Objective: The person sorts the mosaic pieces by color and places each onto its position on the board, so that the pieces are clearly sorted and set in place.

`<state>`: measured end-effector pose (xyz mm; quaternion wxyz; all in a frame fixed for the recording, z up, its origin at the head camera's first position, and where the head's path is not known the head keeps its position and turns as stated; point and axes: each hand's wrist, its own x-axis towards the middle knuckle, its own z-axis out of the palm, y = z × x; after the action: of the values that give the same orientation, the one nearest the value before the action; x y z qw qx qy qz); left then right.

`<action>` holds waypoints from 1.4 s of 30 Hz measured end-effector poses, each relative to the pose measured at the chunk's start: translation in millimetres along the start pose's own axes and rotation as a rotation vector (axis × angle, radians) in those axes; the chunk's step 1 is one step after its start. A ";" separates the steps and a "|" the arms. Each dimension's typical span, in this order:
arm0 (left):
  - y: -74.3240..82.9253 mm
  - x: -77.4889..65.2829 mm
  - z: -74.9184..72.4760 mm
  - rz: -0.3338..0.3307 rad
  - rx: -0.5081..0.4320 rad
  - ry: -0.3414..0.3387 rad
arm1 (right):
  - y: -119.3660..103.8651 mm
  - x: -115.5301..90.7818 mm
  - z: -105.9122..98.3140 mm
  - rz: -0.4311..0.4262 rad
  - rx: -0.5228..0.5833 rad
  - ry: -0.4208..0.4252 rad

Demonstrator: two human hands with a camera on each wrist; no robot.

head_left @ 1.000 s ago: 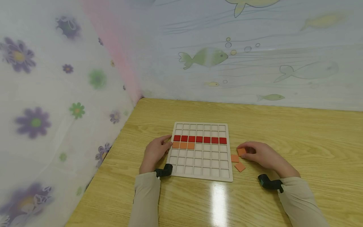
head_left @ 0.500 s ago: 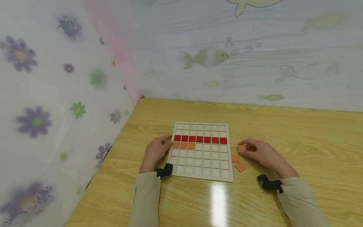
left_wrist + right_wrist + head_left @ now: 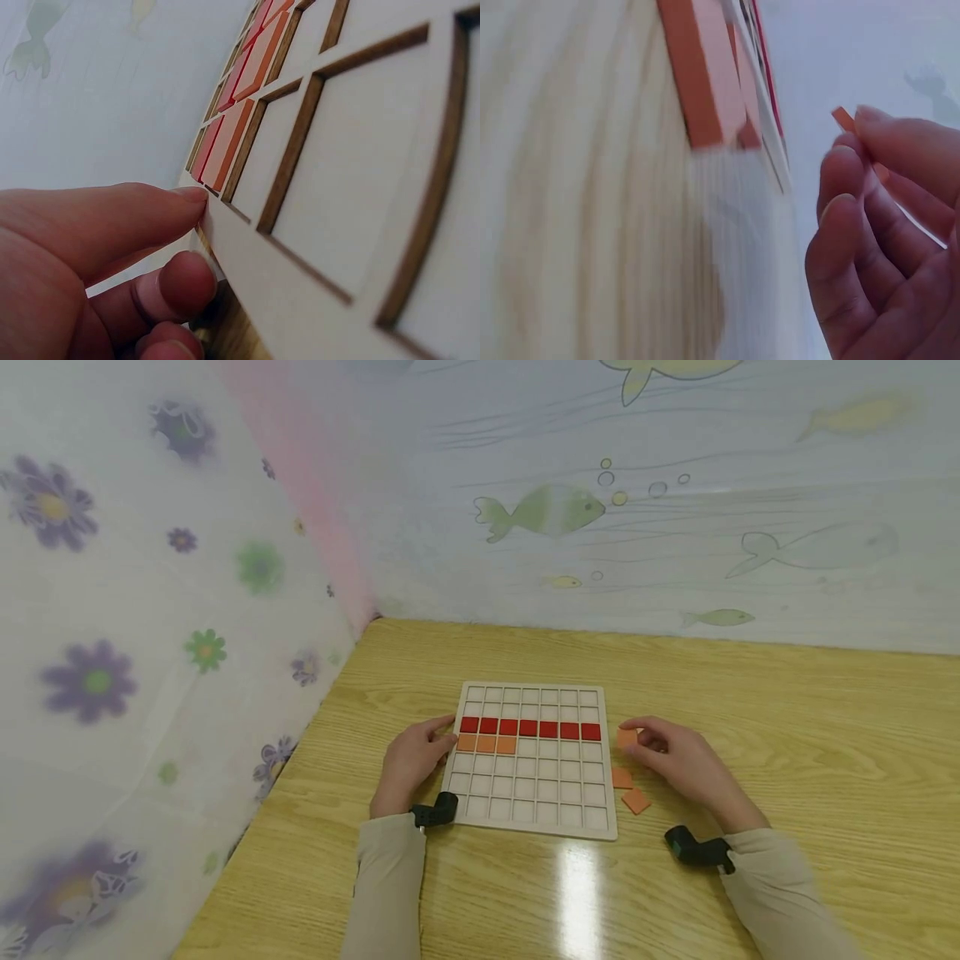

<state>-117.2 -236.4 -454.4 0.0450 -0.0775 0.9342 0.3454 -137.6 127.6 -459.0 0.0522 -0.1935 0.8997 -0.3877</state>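
Note:
A pale wooden grid board [image 3: 536,833] lies on the table, with a row of red tiles [image 3: 527,728] across it. Three orange tiles [image 3: 486,744] fill the left end of the row just nearer. My left hand [image 3: 408,764] holds the board's left edge; in the left wrist view its thumb [image 3: 165,214] rests at the rim, the other fingers curled beside the edge. To the right of the board, my right hand [image 3: 686,764] pinches a square orange tile [image 3: 627,738] between thumb and fingertips. In the right wrist view that tile [image 3: 843,118] shows edge-on.
Two loose orange tiles, one by the board's right edge [image 3: 622,778] and another tile [image 3: 636,801] slightly nearer, lie below the right hand. The wooden table [image 3: 825,735] meets a fish-painted wall [image 3: 645,543] behind and a flower-patterned wall [image 3: 150,610] at left.
My right hand has lifted its orange tile from beside the loose ones and moved it away from me and slightly left, toward the board. The left hand has stayed in place.

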 end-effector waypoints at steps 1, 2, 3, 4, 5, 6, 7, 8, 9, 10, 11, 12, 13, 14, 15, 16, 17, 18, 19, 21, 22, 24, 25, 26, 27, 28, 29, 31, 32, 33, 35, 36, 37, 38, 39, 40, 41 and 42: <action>0.0 -0.1 -0.1 -0.001 0.001 -0.001 | -1.7 0.4 1.1 0.005 0.013 0.002; -0.1 -0.2 -0.2 -0.001 0.001 -0.002 | -3.5 0.6 2.0 0.009 0.032 0.003; -0.2 -0.4 -0.3 -0.002 0.001 -0.003 | -5.3 0.9 2.9 0.007 0.048 0.004; -0.3 -0.4 -0.3 -0.003 0.002 -0.003 | -7.2 1.1 3.9 0.010 0.064 0.005; -0.5 -0.3 -0.4 -0.003 0.003 -0.003 | -9.0 1.4 5.0 0.011 0.078 0.003; -0.8 -0.1 -0.3 -0.002 0.004 -0.003 | -10.7 1.7 6.2 0.012 0.100 -0.001; -1.0 0.0 -0.2 -0.002 0.004 -0.003 | -12.2 1.9 7.4 0.007 0.111 -0.004; -1.2 0.2 -0.2 -0.001 0.003 -0.002 | -13.7 2.2 8.6 0.008 0.124 -0.009; -1.4 0.5 -0.1 0.000 0.004 0.000 | -15.3 2.5 9.8 0.008 0.132 -0.014; -1.8 0.9 0.1 0.001 0.006 0.002 | -16.8 2.5 11.2 0.010 0.137 -0.020; -1.9 1.1 0.1 0.001 0.008 0.003 | -17.9 2.9 12.8 0.012 0.135 -0.026; -2.1 1.3 0.2 0.002 0.010 0.005 | -19.4 3.1 14.1 0.011 0.132 -0.031; -2.3 1.6 0.3 0.002 0.012 0.007 | -20.7 3.3 15.5 0.011 0.121 -0.034; -2.5 1.8 0.3 0.002 0.016 0.009 | -21.9 3.7 17.1 0.013 0.115 -0.039; -2.7 1.9 0.3 0.002 0.018 0.010 | -23.2 4.3 18.8 0.010 0.111 -0.043; -2.9 2.1 0.3 0.002 0.021 0.012 | -24.4 4.7 20.6 0.007 0.105 -0.048; -3.0 2.0 0.3 0.002 0.023 0.013 | -25.6 5.6 22.5 0.005 0.105 -0.054; -3.2 2.0 0.3 0.003 0.024 0.014 | -27.1 6.5 24.3 -0.002 0.107 -0.058; -3.4 2.0 0.3 0.003 0.024 0.014 | -28.2 7.7 26.4 -0.008 0.109 -0.061; -3.5 1.7 0.2 0.002 0.022 0.015 | -30.6 10.4 30.3 -0.021 0.113 -0.068; -3.6 1.7 0.3 0.002 0.023 0.015 | -31.7 11.8 32.2 -0.028 0.110 -0.071; -3.4 1.7 0.4 0.003 0.021 0.013 | -33.6 14.8 35.9 -0.040 0.098 -0.074; -3.3 1.7 0.6 0.003 0.020 0.012 | -34.4 16.2 37.7 -0.045 0.093 -0.077; -3.1 1.7 0.8 0.003 0.019 0.010 | -35.0 17.3 39.5 -0.049 0.091 -0.083; -2.8 1.7 1.0 0.004 0.016 0.008 | -35.9 18.4 41.1 -0.053 0.092 -0.089; -2.9 1.6 1.1 0.005 0.014 0.005 | -36.9 19.9 42.9 -0.053 0.092 -0.092; -2.9 1.6 1.2 0.005 0.010 0.003 | -38.0 21.1 44.5 -0.050 0.097 -0.094; -3.0 1.3 1.2 0.002 0.000 -0.002 | -40.1 23.2 47.4 -0.047 0.107 -0.099; -3.0 1.0 1.2 -0.001 -0.005 -0.004 | -41.3 24.1 48.6 -0.041 0.113 -0.101; -3.2 0.8 1.2 -0.004 -0.010 -0.006 | -42.6 25.2 49.7 -0.035 0.118 -0.101; -3.4 0.7 1.2 -0.014 -0.019 -0.008 | -44.7 26.6 51.2 -0.023 0.126 -0.102; -3.3 0.5 1.0 -0.016 -0.022 -0.008 | -45.5 27.2 51.6 -0.018 0.127 -0.107; -3.4 0.6 0.9 -0.019 -0.025 -0.008 | -46.3 27.6 51.6 -0.013 0.130 -0.111; -3.5 0.7 0.6 -0.018 -0.022 -0.006 | -47.0 27.9 51.2 -0.008 0.129 -0.115; -3.7 0.9 0.3 -0.018 -0.020 -0.005 | -47.6 28.1 50.4 -0.004 0.125 -0.118; -3.8 1.2 0.0 -0.017 -0.017 -0.002 | -48.4 28.1 49.3 0.005 0.127 -0.119; -3.9 1.3 -0.4 -0.015 -0.011 -0.001 | -49.0 28.3 48.1 0.014 0.127 -0.124; -3.8 1.3 -1.0 -0.010 -0.004 0.001 | -49.8 28.4 46.6 0.025 0.138 -0.130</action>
<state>-117.9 -240.1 -456.3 0.0462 -0.0822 0.9331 0.3470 -137.0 54.0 -454.0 0.1283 -0.2030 0.8680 -0.4346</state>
